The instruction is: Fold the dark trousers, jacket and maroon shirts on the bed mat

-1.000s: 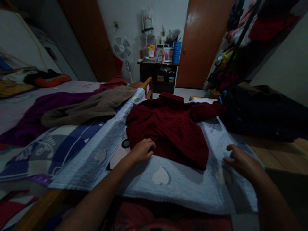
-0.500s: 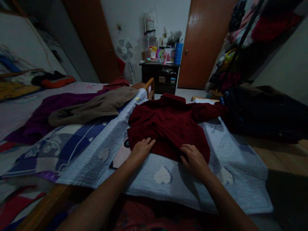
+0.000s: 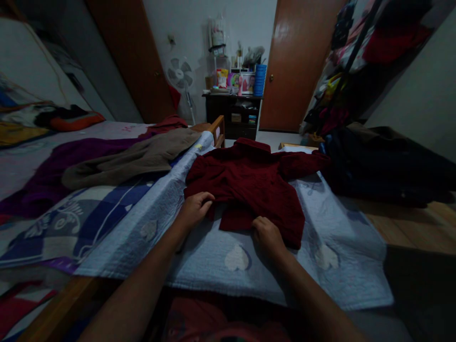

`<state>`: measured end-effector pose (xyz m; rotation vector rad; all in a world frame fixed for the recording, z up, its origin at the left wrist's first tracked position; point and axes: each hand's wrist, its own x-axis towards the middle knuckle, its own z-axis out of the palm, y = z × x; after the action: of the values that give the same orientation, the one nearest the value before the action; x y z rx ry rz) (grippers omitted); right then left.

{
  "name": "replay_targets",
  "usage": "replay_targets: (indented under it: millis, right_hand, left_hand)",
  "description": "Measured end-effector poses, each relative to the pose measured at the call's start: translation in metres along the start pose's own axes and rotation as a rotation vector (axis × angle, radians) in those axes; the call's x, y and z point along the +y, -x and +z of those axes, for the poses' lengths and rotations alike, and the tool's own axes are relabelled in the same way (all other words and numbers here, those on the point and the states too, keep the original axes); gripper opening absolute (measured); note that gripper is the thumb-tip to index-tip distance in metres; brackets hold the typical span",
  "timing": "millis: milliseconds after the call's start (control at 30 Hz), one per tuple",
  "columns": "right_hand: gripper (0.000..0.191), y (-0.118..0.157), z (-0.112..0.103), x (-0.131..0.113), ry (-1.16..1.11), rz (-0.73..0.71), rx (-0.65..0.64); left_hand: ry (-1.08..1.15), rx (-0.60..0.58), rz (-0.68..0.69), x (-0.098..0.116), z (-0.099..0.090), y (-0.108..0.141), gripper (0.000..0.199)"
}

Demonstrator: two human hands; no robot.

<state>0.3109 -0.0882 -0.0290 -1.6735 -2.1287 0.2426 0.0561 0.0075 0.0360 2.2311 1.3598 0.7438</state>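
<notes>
A dark red collared shirt (image 3: 245, 171) lies spread on a light blue quilted cloth (image 3: 203, 266) with pale hearts, its collar pointing away from me. At the near left edge of the shirt, my left hand (image 3: 195, 208) pinches the fabric and lifts it a little. My right hand (image 3: 268, 233) is closed on the lower hem, right of the middle. Between the hands the hem is uneven, with a flap of red fabric hanging down. One sleeve stretches out to the right.
On the left, a bed holds a brown-grey garment (image 3: 131, 159), a purple cloth (image 3: 67, 161) and a blue checked blanket (image 3: 81, 218). Dark folded clothes (image 3: 384, 166) are stacked on a wooden surface (image 3: 409, 225) at right. A fan (image 3: 180, 73) stands behind.
Both hands have gone from resting on the shirt to gripping its fabric. The left edge is raised and drawn left, covering the pale pink item. The view has shifted slightly.
</notes>
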Motion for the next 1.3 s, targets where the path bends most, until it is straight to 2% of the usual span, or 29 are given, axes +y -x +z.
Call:
replay_targets:
  millis: [67,133,233,300,367,433,533,633,733,800,900,1033,1300]
  right_hand:
    - [0.022,0.001,-0.011,0.000,0.011,0.023,0.054]
    - [0.021,0.004,-0.021,0.001,0.016,0.022,0.072]
    - [0.020,0.011,-0.032,0.005,0.030,0.033,-0.023]
    - [0.019,0.016,-0.035,0.008,0.054,0.042,-0.138]
    - [0.016,0.021,-0.035,0.008,0.079,0.030,-0.222]
    - [0.018,0.026,-0.033,0.007,0.074,-0.007,-0.242]
    - [0.032,0.031,-0.026,0.002,0.011,-0.093,-0.207]
    - [0.047,0.033,-0.015,-0.003,-0.038,-0.159,-0.176]
    - [0.050,0.030,-0.004,-0.009,-0.052,-0.179,-0.155]
    - [0.047,0.026,0.002,-0.012,-0.057,-0.185,-0.143]
    - [0.039,0.020,0.010,-0.012,-0.071,-0.189,-0.103]
    - [0.031,0.015,0.016,-0.007,-0.133,-0.162,-0.046]
    - [0.030,0.022,0.018,-0.003,-0.268,-0.138,0.028]
  left_hand:
    - [0.030,0.017,-0.009,0.004,-0.005,0.002,0.021]
    - [0.090,-0.032,-0.042,0.003,-0.006,0.004,0.023]
    - [0.087,-0.219,-0.097,-0.004,0.002,0.008,0.022]
    - [-0.023,-0.263,-0.084,-0.005,0.011,0.013,0.015]
    - [-0.115,-0.206,-0.001,0.001,0.022,0.021,0.012]
    - [-0.135,-0.189,0.132,0.011,0.032,0.031,0.017]
    - [-0.153,-0.329,0.283,0.026,0.044,0.045,0.022]
    - [-0.224,-0.416,0.320,0.027,0.053,0.054,0.044]
    - [-0.324,-0.369,0.310,0.017,0.062,0.058,0.073]
    - [-0.401,-0.288,0.318,0.009,0.069,0.058,0.077]
    - [-0.460,-0.199,0.419,0.002,0.078,0.057,0.056]
    - [-0.514,-0.171,0.505,0.003,0.076,0.051,0.023]
    - [-0.655,-0.106,0.474,0.019,0.066,0.040,0.016]
